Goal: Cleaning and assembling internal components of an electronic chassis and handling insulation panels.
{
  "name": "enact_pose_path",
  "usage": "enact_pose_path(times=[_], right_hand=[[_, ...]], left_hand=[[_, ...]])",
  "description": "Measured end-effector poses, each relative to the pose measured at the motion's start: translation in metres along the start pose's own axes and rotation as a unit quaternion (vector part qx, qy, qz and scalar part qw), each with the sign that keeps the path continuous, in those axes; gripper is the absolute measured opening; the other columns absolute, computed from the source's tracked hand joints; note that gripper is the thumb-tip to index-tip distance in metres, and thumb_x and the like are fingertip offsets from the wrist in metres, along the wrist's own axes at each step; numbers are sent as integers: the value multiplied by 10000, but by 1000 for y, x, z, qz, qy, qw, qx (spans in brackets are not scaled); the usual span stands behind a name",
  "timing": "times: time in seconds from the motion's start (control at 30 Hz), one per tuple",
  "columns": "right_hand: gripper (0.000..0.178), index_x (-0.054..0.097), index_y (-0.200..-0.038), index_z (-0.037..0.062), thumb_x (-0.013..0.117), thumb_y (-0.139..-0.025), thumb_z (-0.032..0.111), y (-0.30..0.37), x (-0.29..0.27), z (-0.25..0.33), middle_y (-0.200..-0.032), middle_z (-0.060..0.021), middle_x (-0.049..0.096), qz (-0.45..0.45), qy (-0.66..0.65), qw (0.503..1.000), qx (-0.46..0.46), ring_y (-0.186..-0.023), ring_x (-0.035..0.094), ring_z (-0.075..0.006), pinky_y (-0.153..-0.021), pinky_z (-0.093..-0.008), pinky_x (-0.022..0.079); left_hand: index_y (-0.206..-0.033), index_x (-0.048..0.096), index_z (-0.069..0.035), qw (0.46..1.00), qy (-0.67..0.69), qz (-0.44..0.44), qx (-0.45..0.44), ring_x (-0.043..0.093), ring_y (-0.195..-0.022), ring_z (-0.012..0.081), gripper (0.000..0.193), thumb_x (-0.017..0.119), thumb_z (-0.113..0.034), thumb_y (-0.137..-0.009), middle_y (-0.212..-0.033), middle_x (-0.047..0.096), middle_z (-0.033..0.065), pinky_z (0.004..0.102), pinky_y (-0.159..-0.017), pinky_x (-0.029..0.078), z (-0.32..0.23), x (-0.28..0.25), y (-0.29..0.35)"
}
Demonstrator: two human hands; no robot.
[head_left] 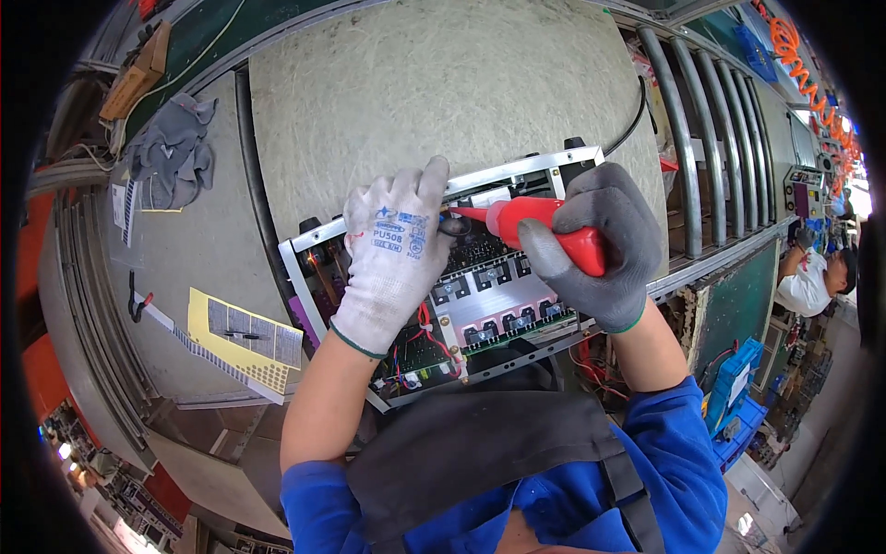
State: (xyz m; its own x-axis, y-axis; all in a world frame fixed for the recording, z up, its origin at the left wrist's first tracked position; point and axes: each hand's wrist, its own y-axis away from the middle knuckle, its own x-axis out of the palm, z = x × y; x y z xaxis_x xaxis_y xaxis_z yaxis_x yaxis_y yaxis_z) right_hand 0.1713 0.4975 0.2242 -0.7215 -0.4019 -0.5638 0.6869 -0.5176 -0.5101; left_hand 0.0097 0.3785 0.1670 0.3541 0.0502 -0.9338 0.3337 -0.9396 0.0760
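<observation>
The right hand (611, 235) grips a red bottle (533, 220), its nozzle (471, 213) pointing toward the left hand (397, 245). Beneath both hands lies an open metal box (503, 303); whether the left grasps anything cannot be told.

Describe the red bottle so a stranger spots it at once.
At the near edge of the table is an open chassis. Over its right half, the gloved right hand grips the red bottle. Unlike the thin red wires nearby, it is fat, with a narrow nozzle pointing left.
</observation>
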Motion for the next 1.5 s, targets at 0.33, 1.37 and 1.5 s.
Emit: enact_pose_path(times=[0.33,1.37,1.5], right_hand=[[301,560,-738,119,848,-653,100,7,5,24,-718,-67,536,16,103,990,-98,-594,539,-227,-516,-340,417],[142,603,-797,48,730,-834,98,51,-40,-32,-801,-8,569,-246,-226,895,296,-737,534,-87,-685,-243,436],[194,564,-757,47,754,-797,47,45,-28,-22,-759,-31,526,-157,-129,970,133,-679,496,-116,-628,-268,406]], left_hand=[[-1139,584,-76,998,6,-54,16,651,-928,300,490,743,-67,-676,-969,666,96,458,-818,474,2,3,3],[-1429,466,-64,996,26,-71,46,474,-1329,314,810,820,-303,-741,-1359,557,160,546,-1196,159,-30,-3,11],[-1398,527,-110,998,-18,-54,8,471,-1339,294,733,803,-362,-767,-1303,597,139,571,-1192,121,-30,11,6]])
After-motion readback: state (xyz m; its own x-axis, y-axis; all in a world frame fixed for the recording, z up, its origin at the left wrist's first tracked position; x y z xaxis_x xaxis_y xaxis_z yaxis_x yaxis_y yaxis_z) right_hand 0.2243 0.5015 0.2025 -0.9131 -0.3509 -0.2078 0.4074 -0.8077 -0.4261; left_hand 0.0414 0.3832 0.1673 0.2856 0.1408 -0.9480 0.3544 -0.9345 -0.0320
